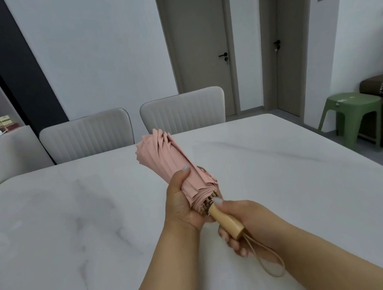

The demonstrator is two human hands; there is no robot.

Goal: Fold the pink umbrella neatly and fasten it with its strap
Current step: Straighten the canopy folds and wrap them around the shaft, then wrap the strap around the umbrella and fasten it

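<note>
The pink umbrella [167, 155] is collapsed and its canopy is gathered into pleats, pointing up and away from me above the table. My left hand [181, 204] grips the lower part of the pink canopy, thumb on top. My right hand [246, 225] holds the wooden handle [226, 222], fingers curled round it from underneath. A tan wrist cord [270, 263] hangs in a loop from the handle's end. The fastening strap is not plainly visible; a small bit of something shows behind the canopy near my left thumb.
A white marble table [75, 231] spreads beneath my hands. Two pale padded chairs [87, 133] [183, 109] stand at its far edge. A green stool [350, 113] and a sofa are at the right, a sideboard with clutter at the left.
</note>
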